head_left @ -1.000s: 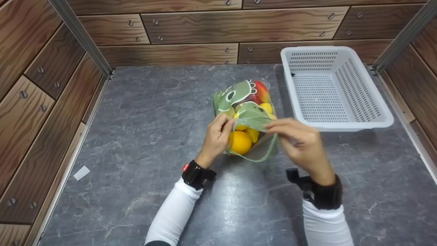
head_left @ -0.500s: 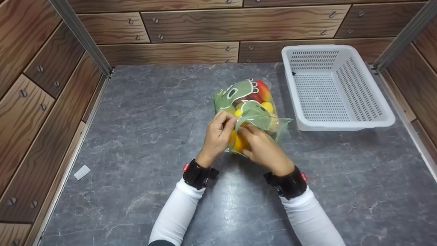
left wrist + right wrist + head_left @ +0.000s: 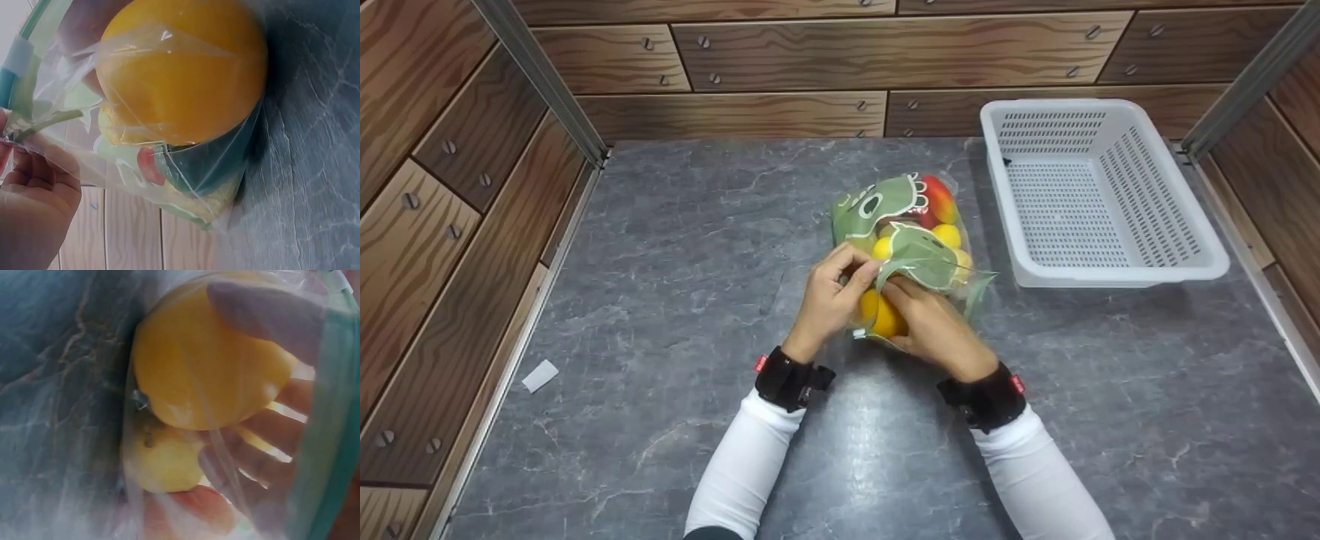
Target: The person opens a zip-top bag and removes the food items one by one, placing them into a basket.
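A clear zip bag with green printed patches (image 3: 859, 217) lies on the grey table, filled with several fruits. A red-and-yellow mango (image 3: 939, 201) and yellow fruits (image 3: 947, 236) show through it. My left hand (image 3: 826, 296) pinches the edge of the bag's mouth. My right hand (image 3: 937, 326) reaches inside, gripping an orange (image 3: 885, 315) near the opening. In the right wrist view the thumb lies over this orange (image 3: 208, 360), fingers on its other side, seen through the plastic. A white slider (image 3: 19, 56) sits on the zip strip in the left wrist view.
A white perforated basket (image 3: 1117, 276) stands at the back right of the table, with a small dark object (image 3: 1007, 161) at its left wall. A small white paper piece (image 3: 540, 376) lies at the left. Wood-patterned walls (image 3: 780, 56) enclose the table.
My right hand has moved left from the bag's right edge into its mouth and onto the orange. My left hand keeps its pinch on the bag's edge, almost unmoved.
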`<control>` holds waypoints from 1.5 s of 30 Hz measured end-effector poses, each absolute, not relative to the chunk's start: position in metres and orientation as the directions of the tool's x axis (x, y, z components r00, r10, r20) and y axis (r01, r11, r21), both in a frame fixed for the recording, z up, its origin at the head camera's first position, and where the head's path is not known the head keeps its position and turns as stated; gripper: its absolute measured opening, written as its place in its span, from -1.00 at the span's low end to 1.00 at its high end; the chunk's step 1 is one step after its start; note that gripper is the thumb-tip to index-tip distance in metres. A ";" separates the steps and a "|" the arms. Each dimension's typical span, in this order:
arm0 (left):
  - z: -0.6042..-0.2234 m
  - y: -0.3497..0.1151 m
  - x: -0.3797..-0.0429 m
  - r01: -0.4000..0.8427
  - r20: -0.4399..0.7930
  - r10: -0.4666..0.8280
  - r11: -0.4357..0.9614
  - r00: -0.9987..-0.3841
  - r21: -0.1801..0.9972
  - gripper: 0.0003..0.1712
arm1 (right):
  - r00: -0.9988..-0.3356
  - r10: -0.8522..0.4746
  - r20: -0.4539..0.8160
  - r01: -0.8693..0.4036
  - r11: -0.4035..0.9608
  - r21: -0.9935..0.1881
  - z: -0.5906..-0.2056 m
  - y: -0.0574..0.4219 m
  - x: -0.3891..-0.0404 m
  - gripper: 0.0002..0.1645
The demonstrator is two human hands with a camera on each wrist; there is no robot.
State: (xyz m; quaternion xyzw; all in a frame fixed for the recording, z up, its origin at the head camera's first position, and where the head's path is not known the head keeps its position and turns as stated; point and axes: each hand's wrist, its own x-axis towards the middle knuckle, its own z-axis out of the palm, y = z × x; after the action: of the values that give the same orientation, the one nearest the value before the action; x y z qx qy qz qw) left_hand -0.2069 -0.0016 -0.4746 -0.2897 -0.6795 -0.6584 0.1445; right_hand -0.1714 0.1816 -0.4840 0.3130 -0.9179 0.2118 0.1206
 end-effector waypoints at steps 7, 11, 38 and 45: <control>-0.474 -0.003 -0.208 0.585 0.580 0.201 -0.038 -0.790 0.810 -0.86 | -0.768 -0.510 0.386 -0.628 0.718 -0.301 -0.485 0.180 -0.173 -0.14; -0.474 -0.003 -0.208 0.583 0.579 0.197 -0.044 -0.791 0.812 -0.87 | -0.742 -0.537 0.401 -0.654 0.709 -0.262 -0.488 0.179 -0.173 -0.09; -0.442 -0.004 -0.190 0.590 0.582 0.190 -0.018 -0.791 0.807 -0.89 | -0.812 -0.466 0.353 -0.582 0.692 -0.427 -0.448 0.190 -0.155 -0.11; -0.442 -0.003 -0.191 0.584 0.576 0.185 -0.014 -0.796 0.812 -0.90 | -0.806 -0.457 0.376 -0.590 0.676 -0.442 -0.438 0.197 -0.151 -0.12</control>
State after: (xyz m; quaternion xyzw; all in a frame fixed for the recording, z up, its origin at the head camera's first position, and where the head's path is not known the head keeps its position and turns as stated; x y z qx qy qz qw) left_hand -0.1905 -0.0032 -0.4419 -0.2805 -0.6856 -0.6543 0.1522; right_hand -0.1510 0.1975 -0.4375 0.2882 -0.9078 0.2810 0.1181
